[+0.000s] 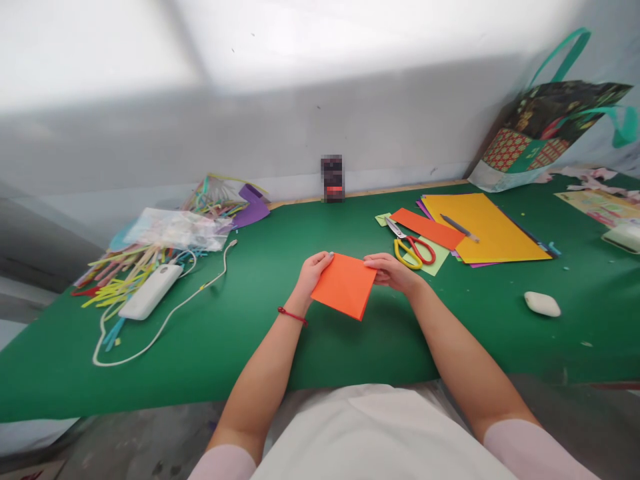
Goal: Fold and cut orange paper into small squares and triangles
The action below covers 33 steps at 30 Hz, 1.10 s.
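Note:
Both my hands hold a square of orange paper (345,287) above the green table. My left hand (315,270) pinches its upper left corner, thumb on top. At the upper right corner, my right hand (390,270) grips the paper between thumb and fingers. Beyond my right hand lie scissors (407,248) with one yellow and one red handle, blades half apart. They rest on light green paper (434,257), beside an orange paper strip (427,229).
Yellow sheets (500,230) bear a pen (459,227) at the right, near a white oval case (543,304). Paper strips (145,263), a white power bank (151,291) and its cable (170,320) lie left. A bag (545,140) and dark phone-like object (333,179) stand by the wall.

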### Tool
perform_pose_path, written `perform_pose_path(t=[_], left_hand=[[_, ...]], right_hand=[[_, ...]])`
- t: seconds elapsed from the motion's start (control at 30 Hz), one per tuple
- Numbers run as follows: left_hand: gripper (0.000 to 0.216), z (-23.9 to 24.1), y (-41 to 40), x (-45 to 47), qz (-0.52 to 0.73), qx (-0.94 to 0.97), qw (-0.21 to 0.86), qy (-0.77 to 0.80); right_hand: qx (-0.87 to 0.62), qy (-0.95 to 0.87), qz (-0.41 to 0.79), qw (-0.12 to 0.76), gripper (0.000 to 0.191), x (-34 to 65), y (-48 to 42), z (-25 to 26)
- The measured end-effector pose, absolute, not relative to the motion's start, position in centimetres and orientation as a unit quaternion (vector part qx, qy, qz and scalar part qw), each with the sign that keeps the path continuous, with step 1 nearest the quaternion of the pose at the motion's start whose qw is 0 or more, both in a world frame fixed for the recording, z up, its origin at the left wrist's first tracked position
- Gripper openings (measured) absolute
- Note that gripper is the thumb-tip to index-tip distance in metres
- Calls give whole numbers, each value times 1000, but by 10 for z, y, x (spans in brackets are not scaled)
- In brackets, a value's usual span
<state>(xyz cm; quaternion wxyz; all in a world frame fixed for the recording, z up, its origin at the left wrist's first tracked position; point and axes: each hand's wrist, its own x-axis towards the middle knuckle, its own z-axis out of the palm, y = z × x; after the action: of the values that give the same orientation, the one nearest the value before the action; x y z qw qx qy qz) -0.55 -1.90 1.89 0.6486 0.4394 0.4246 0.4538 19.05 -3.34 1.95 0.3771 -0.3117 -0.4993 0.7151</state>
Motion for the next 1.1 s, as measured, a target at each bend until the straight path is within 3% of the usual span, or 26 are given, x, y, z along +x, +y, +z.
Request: perform_pose_path(t=[0.73,0.87,1.0,1.1], left_hand=[[37,23,-22,-5,454,442,649,420],[38,22,-23,-3,505,498,541,453],[38,20,-23,-1,551,557,391,483],[34,20,-23,1,538,564,418,466]], right_hand=[[-304,-531,678,406,47,190,-36,23],[-355,-517,627,462,44,185,-31,17],[-404,-513,618,438,40,178,-29,13],[-408,-481,635,446,33,177,-31,15]])
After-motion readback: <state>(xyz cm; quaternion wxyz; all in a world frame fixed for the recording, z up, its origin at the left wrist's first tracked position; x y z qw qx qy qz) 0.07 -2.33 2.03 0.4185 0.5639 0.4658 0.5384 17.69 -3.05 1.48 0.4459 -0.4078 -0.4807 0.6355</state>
